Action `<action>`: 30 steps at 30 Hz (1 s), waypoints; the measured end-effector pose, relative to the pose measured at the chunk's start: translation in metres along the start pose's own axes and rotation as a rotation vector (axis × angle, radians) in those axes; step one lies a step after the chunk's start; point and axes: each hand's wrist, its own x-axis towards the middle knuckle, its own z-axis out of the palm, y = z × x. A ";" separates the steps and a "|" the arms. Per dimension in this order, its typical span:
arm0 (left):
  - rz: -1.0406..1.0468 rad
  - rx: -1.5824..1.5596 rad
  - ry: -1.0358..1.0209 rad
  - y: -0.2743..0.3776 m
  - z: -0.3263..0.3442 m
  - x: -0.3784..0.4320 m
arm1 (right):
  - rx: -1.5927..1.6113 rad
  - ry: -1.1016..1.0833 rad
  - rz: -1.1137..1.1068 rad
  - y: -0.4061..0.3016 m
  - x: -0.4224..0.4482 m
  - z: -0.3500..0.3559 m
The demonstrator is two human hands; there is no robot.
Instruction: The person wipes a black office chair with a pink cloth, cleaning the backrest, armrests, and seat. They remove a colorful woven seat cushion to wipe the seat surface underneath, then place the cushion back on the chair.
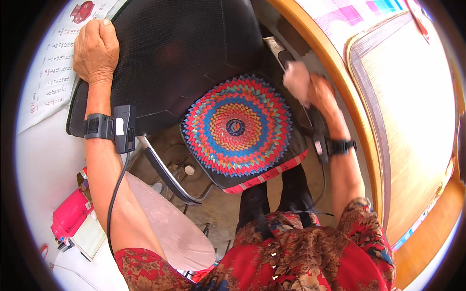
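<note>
My left hand (95,51) grips the upper edge of a black office chair's backrest (171,47), fingers curled. My right hand (323,90), blurred by motion, holds a crumpled pale cloth (297,80) against or just beside the chair's right armrest (282,54), which is metal with a dark pad. Whether the cloth touches the armrest is hard to tell. On the chair seat lies a round, multicoloured patchwork cushion (222,145) with a dark centre emblem. The other armrest (167,174) shows below the backrest. Each wrist wears a strapped black device with a cable.
A wooden rim (364,160) curves along the right, beside a pale mat (418,120). A printed calendar (47,72) hangs at the left. Below it stand a pink thermos (71,214) and a pinkish tabletop (174,222). A small round object (189,170) is seen under the chair.
</note>
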 end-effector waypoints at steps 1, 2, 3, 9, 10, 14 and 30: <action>0.013 0.023 0.010 0.001 0.001 0.000 | 0.296 0.303 0.056 -0.001 -0.029 0.005; 0.009 0.044 -0.002 0.001 0.001 -0.001 | 0.339 0.315 0.106 -0.002 -0.046 0.005; 0.011 0.066 -0.006 0.001 0.001 -0.001 | 0.364 0.305 0.182 -0.005 -0.053 0.005; 0.010 0.058 -0.011 -0.002 0.003 -0.001 | 0.886 0.622 -0.001 -0.051 0.020 -0.002; 0.006 0.066 -0.019 -0.003 0.003 -0.001 | 0.485 0.713 -0.066 -0.059 0.039 -0.002; 0.014 0.090 -0.019 -0.006 0.004 0.000 | 0.212 0.423 -0.055 -0.085 0.087 -0.006; 0.023 0.086 0.005 -0.002 0.003 -0.001 | 0.564 0.497 0.038 -0.025 0.171 0.046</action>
